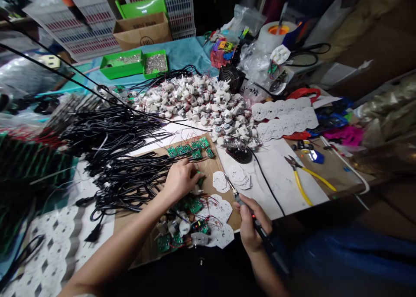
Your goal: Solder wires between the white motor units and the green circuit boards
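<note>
My right hand grips a soldering iron whose metal tip points up and left, close to a small white board on the cardboard. My left hand is closed, its fingertips on a small green circuit board; the hand partly hides it. Beyond that hand lie several more green circuit boards with wires. Nearer me are white scalloped boards, motors and wired circuit boards. A soldering iron stand with a metal coil stands past the white boards.
Black power cables are heaped at left. A large pile of white motor parts covers the back middle, with green trays behind it. Yellow-handled pliers lie at right. A black cord crosses the white table surface.
</note>
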A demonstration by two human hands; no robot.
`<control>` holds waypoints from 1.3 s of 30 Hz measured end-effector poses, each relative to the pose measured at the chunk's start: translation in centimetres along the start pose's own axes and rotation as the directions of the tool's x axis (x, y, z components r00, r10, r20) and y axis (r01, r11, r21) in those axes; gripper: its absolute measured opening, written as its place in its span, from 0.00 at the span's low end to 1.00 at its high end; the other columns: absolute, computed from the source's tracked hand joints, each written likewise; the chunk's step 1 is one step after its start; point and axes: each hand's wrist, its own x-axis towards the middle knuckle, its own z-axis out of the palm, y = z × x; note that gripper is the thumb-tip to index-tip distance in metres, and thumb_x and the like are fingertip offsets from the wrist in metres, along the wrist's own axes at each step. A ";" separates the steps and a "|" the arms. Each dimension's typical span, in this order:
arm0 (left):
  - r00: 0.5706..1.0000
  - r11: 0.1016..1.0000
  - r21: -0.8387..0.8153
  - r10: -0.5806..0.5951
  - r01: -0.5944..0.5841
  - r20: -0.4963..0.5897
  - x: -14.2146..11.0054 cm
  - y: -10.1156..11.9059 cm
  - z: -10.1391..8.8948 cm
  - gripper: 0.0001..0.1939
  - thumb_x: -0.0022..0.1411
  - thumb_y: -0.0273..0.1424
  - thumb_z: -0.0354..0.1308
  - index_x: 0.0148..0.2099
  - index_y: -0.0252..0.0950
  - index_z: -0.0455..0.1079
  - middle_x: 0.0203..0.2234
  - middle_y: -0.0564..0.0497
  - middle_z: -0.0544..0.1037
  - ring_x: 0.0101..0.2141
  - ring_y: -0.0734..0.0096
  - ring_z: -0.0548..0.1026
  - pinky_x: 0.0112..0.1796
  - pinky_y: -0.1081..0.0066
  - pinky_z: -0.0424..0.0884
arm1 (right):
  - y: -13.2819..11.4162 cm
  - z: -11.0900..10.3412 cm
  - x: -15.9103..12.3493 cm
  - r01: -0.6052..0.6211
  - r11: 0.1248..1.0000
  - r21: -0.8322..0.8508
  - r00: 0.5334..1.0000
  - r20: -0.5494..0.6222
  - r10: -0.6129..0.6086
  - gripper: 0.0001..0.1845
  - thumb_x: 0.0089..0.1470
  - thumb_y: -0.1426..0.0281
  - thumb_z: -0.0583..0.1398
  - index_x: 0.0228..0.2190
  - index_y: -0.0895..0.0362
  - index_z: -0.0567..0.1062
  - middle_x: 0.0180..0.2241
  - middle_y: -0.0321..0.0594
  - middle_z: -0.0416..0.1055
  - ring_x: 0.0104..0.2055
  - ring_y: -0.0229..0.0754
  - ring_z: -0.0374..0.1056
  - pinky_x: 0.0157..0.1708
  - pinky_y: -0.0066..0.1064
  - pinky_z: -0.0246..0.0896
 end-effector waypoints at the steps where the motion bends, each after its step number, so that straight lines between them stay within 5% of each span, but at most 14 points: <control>1: 1.000 1.000 -0.019 0.003 -0.002 0.015 0.2 0.2 -0.1 0.09 0.63 0.36 0.65 0.36 0.35 0.77 0.34 0.46 0.77 0.38 0.60 0.76 0.40 0.65 0.70 | -0.2 0.0 0.1 0.004 1.000 0.005 1.000 0.002 -0.004 0.12 0.65 0.69 0.58 0.45 0.55 0.81 0.34 0.41 0.81 0.29 0.41 0.79 0.30 0.30 0.78; 6: 0.987 0.949 -0.313 0.015 0.036 0.161 1.0 0.4 -0.2 0.09 0.54 0.26 0.67 0.40 0.38 0.77 0.37 0.51 0.82 0.39 0.64 0.79 0.40 0.69 0.72 | -0.7 -0.4 1.4 -0.002 0.999 -0.035 1.000 -0.009 0.001 0.13 0.66 0.67 0.58 0.45 0.56 0.81 0.34 0.42 0.82 0.29 0.42 0.79 0.31 0.30 0.79; 9: 0.978 0.861 -0.506 0.058 0.053 0.201 1.0 0.1 0.2 0.10 0.60 0.30 0.63 0.45 0.39 0.77 0.41 0.52 0.84 0.41 0.65 0.81 0.42 0.69 0.74 | -0.4 -0.7 3.1 -0.013 0.995 -0.099 0.997 -0.075 0.005 0.13 0.66 0.67 0.59 0.46 0.57 0.81 0.37 0.45 0.82 0.31 0.43 0.80 0.33 0.31 0.79; 11: 0.986 0.834 -0.552 0.098 -0.008 0.134 1.0 0.0 0.5 0.12 0.67 0.35 0.57 0.48 0.40 0.78 0.44 0.50 0.84 0.43 0.64 0.81 0.44 0.68 0.74 | 0.1 -0.7 4.5 0.011 0.987 -0.159 0.996 -0.081 -0.024 0.13 0.66 0.67 0.59 0.46 0.57 0.81 0.38 0.46 0.82 0.33 0.43 0.80 0.36 0.32 0.79; 16: 0.991 0.861 -0.493 0.128 -0.124 -0.026 1.1 0.3 0.9 0.14 0.70 0.36 0.54 0.46 0.38 0.80 0.38 0.47 0.83 0.38 0.65 0.80 0.39 0.70 0.72 | 1.4 0.0 7.6 0.116 0.969 -0.219 0.993 0.015 -0.116 0.12 0.65 0.69 0.60 0.46 0.57 0.82 0.41 0.46 0.82 0.40 0.45 0.80 0.43 0.34 0.77; 23: 0.990 0.898 -0.439 0.027 0.037 0.138 1.9 1.6 0.1 0.08 0.65 0.33 0.60 0.37 0.36 0.79 0.30 0.52 0.82 0.30 0.69 0.78 0.33 0.73 0.68 | 2.0 0.9 8.8 0.152 0.964 -0.216 0.988 0.062 -0.142 0.13 0.66 0.68 0.58 0.45 0.57 0.81 0.41 0.46 0.83 0.41 0.46 0.80 0.44 0.36 0.77; 33: 0.978 0.978 -0.160 0.158 -0.136 0.136 2.5 1.9 1.2 0.08 0.66 0.32 0.59 0.36 0.35 0.77 0.33 0.46 0.80 0.33 0.65 0.77 0.34 0.70 0.67 | 2.2 1.0 8.8 0.150 0.958 -0.243 0.988 0.055 -0.141 0.14 0.66 0.68 0.58 0.44 0.58 0.82 0.40 0.47 0.83 0.40 0.46 0.80 0.43 0.36 0.77; 39: 0.980 0.940 -0.326 0.148 -0.098 0.133 2.3 1.5 0.8 0.09 0.66 0.32 0.58 0.34 0.35 0.74 0.30 0.50 0.78 0.31 0.69 0.75 0.35 0.71 0.68 | 1.9 0.4 8.1 0.080 0.968 -0.238 0.996 -0.017 -0.087 0.14 0.65 0.65 0.59 0.45 0.57 0.82 0.38 0.46 0.83 0.36 0.46 0.81 0.42 0.37 0.79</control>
